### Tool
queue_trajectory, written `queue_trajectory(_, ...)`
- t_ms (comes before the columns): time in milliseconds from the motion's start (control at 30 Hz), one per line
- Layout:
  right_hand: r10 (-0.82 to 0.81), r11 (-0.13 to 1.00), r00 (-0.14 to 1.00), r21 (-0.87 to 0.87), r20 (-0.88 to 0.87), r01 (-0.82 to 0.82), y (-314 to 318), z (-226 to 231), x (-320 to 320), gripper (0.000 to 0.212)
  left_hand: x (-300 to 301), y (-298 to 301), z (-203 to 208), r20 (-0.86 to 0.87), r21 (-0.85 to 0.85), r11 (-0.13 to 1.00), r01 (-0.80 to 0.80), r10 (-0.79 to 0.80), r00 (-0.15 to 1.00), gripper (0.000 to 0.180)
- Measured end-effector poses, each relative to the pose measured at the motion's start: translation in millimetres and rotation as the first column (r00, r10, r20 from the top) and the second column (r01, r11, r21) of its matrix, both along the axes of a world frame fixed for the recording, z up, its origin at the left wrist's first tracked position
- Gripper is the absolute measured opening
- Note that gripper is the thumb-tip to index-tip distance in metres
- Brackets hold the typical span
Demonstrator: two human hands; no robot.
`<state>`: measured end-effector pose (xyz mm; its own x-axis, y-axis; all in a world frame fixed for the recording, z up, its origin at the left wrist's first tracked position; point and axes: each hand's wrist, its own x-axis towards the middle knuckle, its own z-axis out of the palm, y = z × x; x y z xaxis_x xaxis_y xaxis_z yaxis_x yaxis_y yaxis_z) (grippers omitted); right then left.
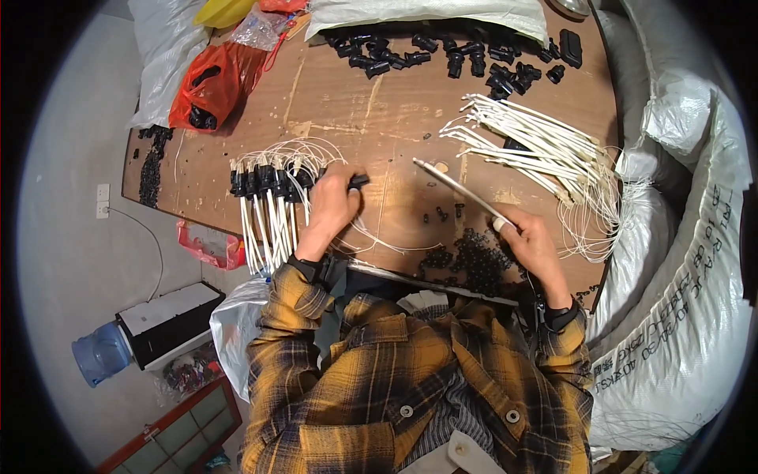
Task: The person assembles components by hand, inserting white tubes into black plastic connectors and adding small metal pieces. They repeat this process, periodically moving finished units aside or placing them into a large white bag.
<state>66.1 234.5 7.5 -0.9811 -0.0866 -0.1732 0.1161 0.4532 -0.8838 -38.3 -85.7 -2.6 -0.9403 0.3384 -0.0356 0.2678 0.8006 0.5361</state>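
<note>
My left hand (335, 199) is closed around a black plastic fitting (359, 182), whose end sticks out past the fingers. In my right hand (530, 243) is a thin white rod (458, 188), gripped near its lower end and pointing up and left. The two held things are apart. Beside my left hand, several white rods with black fittings (264, 182) lie in a row, with thin white wires looping above them. To the right of the held rod lies a pile of white rods (529, 146) with wires trailing from one end.
Small black parts (478, 261) are heaped at the near edge of the wooden table (371, 130). More black fittings (426, 55) spill from a white sack (434, 14) at the far side. A red bag (207, 87) stands far left. Large white sacks (671, 300) flank the right edge.
</note>
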Motion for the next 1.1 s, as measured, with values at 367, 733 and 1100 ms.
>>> queue_trajectory(367, 0.090, 0.970, 0.966, 0.242, -0.241, -0.030, -20.9, 6.4, 10.8, 0.024, 5.0, 38.5, -7.2, 0.182, 0.493, 0.867, 0.073, -0.184, 0.966, 0.038)
queue_trajectory(733, 0.297, 0.762, 0.897, 0.647, -0.327, -0.016, -30.7, 11.5, 10.5, 0.029, 14.7, 59.9, -16.7, -0.015, 0.357, 0.855, 0.377, -0.399, 0.917, 0.036)
queue_trajectory(1100, -0.145, 0.887, 0.973, -0.460, -0.182, 0.046, -11.4, -5.7, -2.6, 0.029, 36.2, 82.8, 14.4, -0.246, 0.134, 0.933, 0.335, -0.296, 0.923, 0.013)
